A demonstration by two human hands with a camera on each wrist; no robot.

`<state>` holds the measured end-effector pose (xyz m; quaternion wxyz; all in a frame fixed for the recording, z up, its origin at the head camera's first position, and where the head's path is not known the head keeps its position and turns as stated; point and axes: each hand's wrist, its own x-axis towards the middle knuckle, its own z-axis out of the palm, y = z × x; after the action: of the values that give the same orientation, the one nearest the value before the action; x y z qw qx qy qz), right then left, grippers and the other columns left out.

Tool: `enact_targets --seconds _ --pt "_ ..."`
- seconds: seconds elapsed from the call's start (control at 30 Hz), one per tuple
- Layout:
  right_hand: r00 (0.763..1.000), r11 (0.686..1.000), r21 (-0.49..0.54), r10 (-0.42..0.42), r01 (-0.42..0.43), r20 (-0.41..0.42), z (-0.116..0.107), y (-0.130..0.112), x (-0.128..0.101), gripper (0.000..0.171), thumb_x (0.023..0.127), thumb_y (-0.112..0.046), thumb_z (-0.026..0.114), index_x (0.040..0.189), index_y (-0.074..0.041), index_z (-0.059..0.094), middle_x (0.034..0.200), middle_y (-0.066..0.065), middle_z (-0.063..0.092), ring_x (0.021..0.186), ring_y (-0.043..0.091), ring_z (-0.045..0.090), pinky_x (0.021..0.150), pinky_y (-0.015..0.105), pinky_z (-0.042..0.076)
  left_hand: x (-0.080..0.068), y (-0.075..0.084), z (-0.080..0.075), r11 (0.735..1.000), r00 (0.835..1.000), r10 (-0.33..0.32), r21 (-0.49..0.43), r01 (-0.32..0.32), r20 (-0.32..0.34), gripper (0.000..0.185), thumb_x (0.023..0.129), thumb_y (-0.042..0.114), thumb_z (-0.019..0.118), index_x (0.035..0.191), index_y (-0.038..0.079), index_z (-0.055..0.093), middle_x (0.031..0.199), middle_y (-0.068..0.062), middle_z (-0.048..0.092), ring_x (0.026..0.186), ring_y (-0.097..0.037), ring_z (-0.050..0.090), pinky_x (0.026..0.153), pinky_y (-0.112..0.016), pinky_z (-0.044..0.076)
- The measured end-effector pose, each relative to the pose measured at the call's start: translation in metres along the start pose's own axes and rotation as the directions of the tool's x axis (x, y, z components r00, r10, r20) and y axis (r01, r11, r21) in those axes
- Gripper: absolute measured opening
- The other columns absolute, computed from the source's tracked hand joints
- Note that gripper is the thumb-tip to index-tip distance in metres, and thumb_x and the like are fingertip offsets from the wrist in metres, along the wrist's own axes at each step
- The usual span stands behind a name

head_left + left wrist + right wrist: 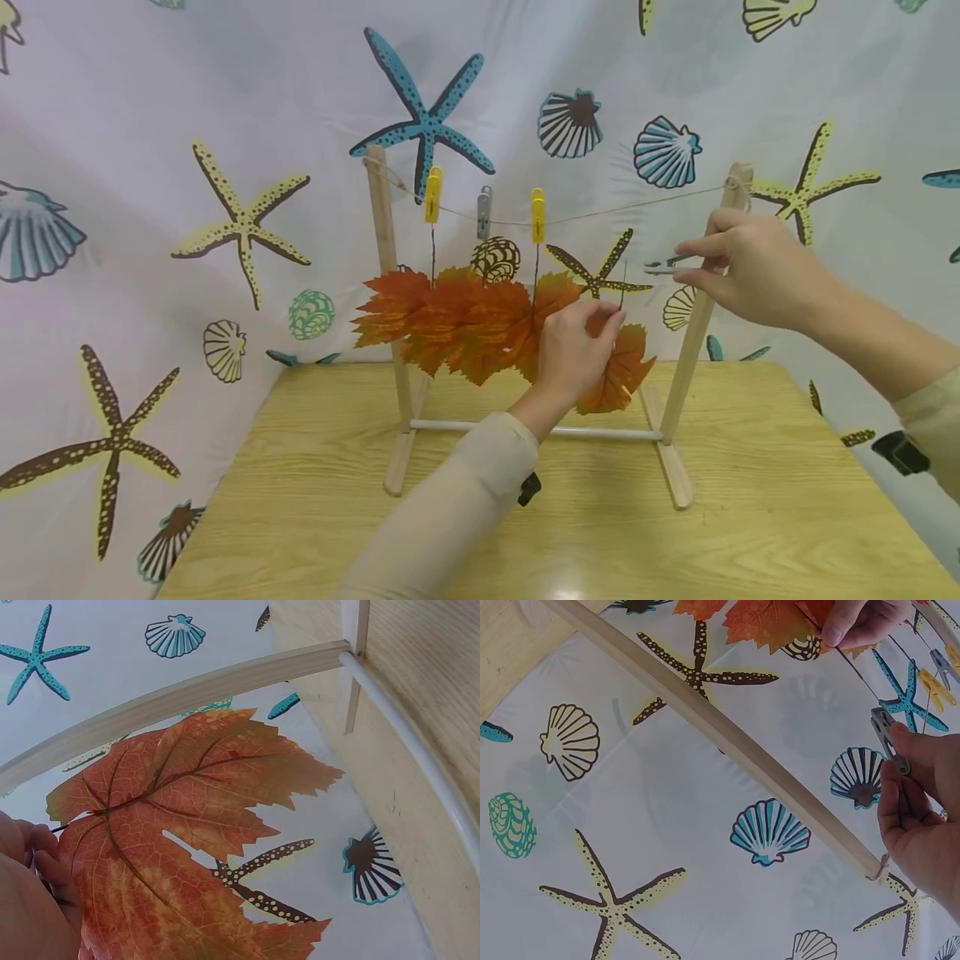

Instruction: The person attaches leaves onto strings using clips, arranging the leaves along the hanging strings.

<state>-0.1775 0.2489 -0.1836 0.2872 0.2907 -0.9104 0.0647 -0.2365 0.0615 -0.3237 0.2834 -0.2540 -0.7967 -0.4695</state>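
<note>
A wooden rack (693,333) stands on the table with a string (637,207) stretched between its posts. Two yellow pegs (433,194) and a grey peg (484,212) hang orange leaves (450,321) from the string. My left hand (609,321) pinches the thin stem of another orange leaf (626,375) just below the string's right part; the left wrist view fills with this leaf (187,825). My right hand (686,262) pinches a grey peg (662,267) beside the right post, a little right of the stem. In the right wrist view the grey peg (885,731) sits between thumb and fingers.
The rack's white bottom rod (465,426) and flat wooden feet (675,479) rest on the light wooden table (300,517). A curtain printed with starfish and shells (187,208) hangs close behind and to both sides.
</note>
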Motion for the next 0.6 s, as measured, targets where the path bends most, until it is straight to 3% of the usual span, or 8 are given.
enact_targets --seconds 0.6 --pt "0.995 0.994 -0.086 -0.06 0.067 0.079 -0.028 -0.013 0.044 0.022 0.084 -0.005 0.078 0.105 0.003 0.077 0.077 0.007 0.05 0.064 0.016 0.051 0.052 0.024 0.042 0.018 0.009 -0.012 1.0 0.998 -0.014 -0.006 0.013 -0.069 0.016 0.095 0.026 0.07 0.099 0.012 0.078 0.097 0.001 0.078 0.089 -0.012 0.071 0.078 -0.022 0.054"
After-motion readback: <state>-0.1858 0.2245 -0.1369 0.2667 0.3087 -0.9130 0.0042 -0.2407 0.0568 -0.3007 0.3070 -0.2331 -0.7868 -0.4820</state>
